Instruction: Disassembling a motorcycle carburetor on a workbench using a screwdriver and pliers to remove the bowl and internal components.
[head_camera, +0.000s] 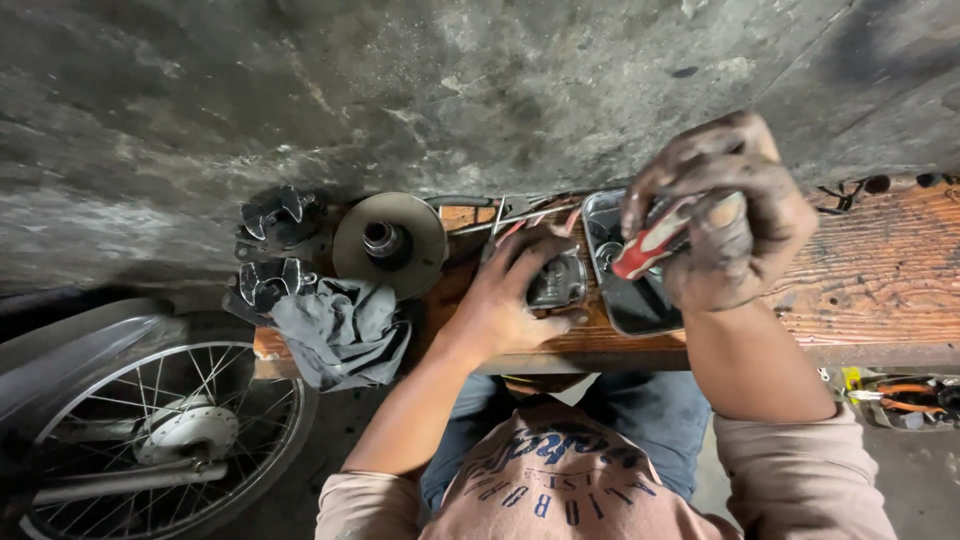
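My left hand (510, 290) rests on the wooden bench (870, 270) and grips a small grey metal engine part (557, 281), holding it down. Raised above the bench at the right, my right hand (725, 215) is closed around a red-and-white tool handle (655, 240), which points down toward a dark metal tray (630, 300). Both hands are covered in black grease. The tool's tip is hidden.
A round metal pulley disc (390, 243) lies left of my left hand, with a grey rag (342, 333) and dark cast parts (280, 218) beside it. A spoked motorcycle wheel (160, 430) stands at lower left. Pliers with orange handles (905, 392) lie at lower right. A concrete wall rises behind the bench.
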